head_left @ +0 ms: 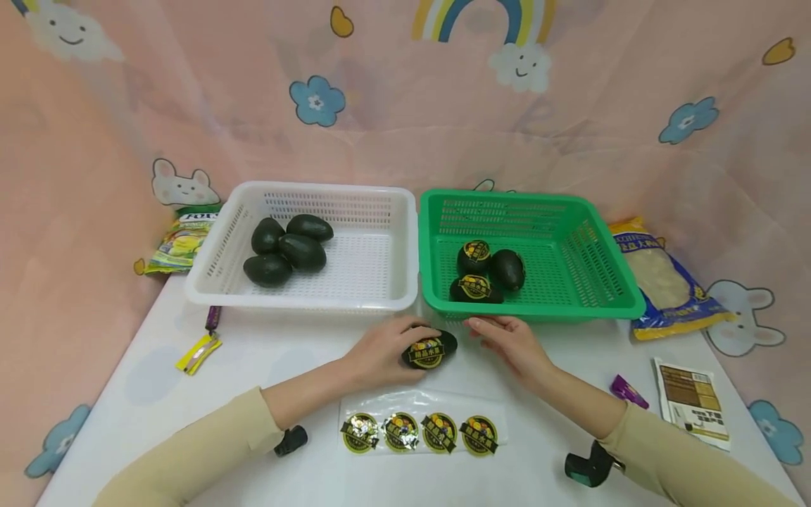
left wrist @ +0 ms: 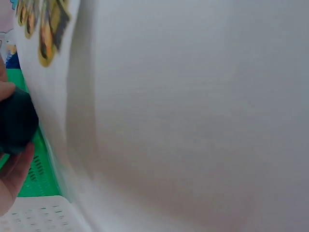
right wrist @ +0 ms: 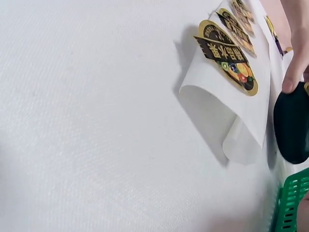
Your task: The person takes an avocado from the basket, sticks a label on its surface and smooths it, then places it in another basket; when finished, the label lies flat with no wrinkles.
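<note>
My left hand (head_left: 380, 354) grips a dark avocado (head_left: 448, 344) above the table, just in front of the baskets. A round black-and-gold fruit sticker (head_left: 426, 354) is on the avocado's side facing me. In the left wrist view, fingers and thumb lie around the dark avocado (left wrist: 19, 121); the right wrist view shows its bare end (right wrist: 291, 128). To the right, my right hand (head_left: 514, 348) holds nothing, its fingers loosely bent by the green basket's front edge. A clear sheet (head_left: 412, 400) with several matching stickers (head_left: 439, 432) lies nearer me, one edge curling up.
Several avocados (head_left: 303, 253) without visible stickers sit in the white basket (head_left: 370, 304). The green basket (head_left: 570, 310) beside it contains three with stickers (head_left: 476, 287). Snack bags (head_left: 184, 243) stand at left and right; a brown-and-white packet (head_left: 692, 401) and small wrappers lie on the table.
</note>
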`<state>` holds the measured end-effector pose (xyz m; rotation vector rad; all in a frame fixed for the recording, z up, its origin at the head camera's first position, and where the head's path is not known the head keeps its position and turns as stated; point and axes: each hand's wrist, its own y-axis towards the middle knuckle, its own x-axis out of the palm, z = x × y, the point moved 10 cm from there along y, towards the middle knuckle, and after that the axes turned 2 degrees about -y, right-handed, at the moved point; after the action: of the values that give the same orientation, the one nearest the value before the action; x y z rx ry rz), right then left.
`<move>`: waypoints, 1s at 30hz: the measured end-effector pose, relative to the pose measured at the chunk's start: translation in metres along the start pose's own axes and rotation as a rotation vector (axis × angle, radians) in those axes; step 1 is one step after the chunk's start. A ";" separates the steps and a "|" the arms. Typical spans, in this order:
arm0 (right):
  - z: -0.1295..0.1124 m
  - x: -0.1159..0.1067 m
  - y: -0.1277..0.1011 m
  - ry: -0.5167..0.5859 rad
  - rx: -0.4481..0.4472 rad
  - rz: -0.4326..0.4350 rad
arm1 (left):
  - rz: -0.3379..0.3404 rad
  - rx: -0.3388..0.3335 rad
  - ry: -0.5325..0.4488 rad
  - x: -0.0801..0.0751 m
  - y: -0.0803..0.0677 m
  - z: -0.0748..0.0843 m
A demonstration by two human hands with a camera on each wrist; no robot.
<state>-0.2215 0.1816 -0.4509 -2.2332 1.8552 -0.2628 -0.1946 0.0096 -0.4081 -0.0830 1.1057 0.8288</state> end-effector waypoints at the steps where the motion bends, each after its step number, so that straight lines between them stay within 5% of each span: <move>1: 0.000 0.000 0.001 0.009 -0.001 0.003 | -0.003 0.013 -0.033 -0.002 -0.002 0.004; 5: 0.000 0.000 0.003 0.040 0.005 0.037 | 0.005 0.068 -0.185 -0.024 0.002 0.025; 10: 0.000 -0.001 0.004 0.093 0.018 0.057 | 0.091 0.114 -0.252 -0.071 0.050 0.036; 14: 0.000 0.000 0.003 0.066 0.022 0.033 | 0.065 -0.018 -0.164 -0.080 0.103 0.012; 18: 0.002 0.003 0.004 0.039 0.025 0.037 | -0.094 -0.201 -0.034 -0.059 0.135 -0.022; 22: 0.006 0.005 0.004 0.026 0.046 0.045 | -0.183 -0.303 0.058 -0.044 0.141 -0.039; 25: 0.007 0.004 0.004 0.025 0.060 0.052 | -0.127 -0.284 0.060 -0.048 0.136 -0.036; 30: 0.006 -0.001 0.002 0.029 0.060 0.067 | -0.015 -0.156 -0.256 -0.058 0.103 -0.012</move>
<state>-0.2221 0.1826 -0.4578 -2.1342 1.9064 -0.3362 -0.2792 0.0451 -0.3325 -0.1118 0.7988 0.8850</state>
